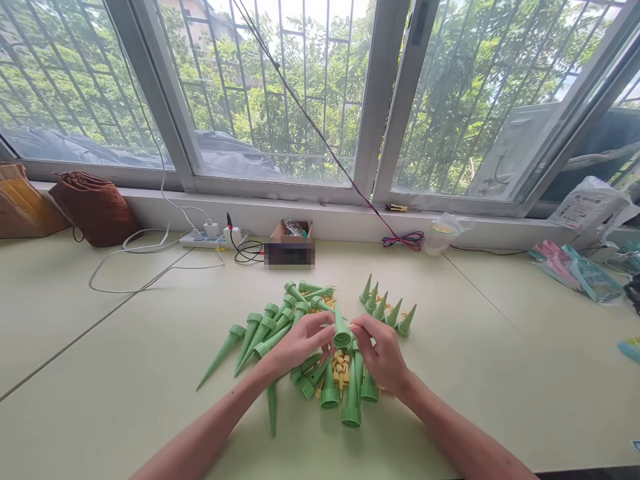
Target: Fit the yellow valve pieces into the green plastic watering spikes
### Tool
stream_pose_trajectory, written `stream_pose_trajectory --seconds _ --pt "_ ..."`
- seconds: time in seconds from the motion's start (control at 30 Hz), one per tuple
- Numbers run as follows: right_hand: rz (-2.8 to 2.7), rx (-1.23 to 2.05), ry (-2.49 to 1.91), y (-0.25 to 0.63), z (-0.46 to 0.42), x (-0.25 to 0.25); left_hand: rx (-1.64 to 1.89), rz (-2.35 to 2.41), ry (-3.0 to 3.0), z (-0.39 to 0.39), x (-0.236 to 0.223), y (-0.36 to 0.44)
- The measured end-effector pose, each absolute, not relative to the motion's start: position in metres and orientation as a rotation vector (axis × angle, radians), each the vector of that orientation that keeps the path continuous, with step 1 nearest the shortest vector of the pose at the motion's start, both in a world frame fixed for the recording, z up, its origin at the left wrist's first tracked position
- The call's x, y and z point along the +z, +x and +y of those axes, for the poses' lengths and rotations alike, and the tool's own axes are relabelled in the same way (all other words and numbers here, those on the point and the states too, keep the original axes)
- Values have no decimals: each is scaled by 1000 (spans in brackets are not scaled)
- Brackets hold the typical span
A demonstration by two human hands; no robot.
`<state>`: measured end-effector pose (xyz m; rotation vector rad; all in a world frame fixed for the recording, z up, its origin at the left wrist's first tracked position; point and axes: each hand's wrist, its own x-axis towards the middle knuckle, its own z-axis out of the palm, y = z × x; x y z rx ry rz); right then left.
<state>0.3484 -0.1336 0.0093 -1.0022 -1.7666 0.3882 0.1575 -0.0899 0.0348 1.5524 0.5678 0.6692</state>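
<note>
Above a pile on the table, my left hand [311,340] grips a green plastic watering spike [342,333], its wide open end facing me and its tip pointing away. The fingers of my right hand [379,350] are pinched at the spike's right side on a small yellow plastic piece, mostly hidden by the fingertips. Beneath and around both hands lie several more green spikes [352,400], mixed with small yellow plastic parts [341,365]. Left of my left hand, several spikes lie on their sides, one of them [220,357] farthest out.
Several green spikes [380,307] stand upright in a row at the right, with yellow pieces on them. Behind are a small cardboard box [292,231], a power strip [193,240], coiled wire [404,240], a brown drawstring bag [95,208] and plastic packages [575,270].
</note>
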Motion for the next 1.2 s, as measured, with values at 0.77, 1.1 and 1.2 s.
stream_pose_trajectory --seconds 0.77,1.1,1.2 --pt "-1656 552 -1095 352 -130 3 733 614 1792 -90 20 159" --pt "-1667 500 -1121 352 -130 5 807 655 1891 -92 26 162" --pt "-1678 483 -1127 352 -130 6 813 641 1911 -91 26 162"
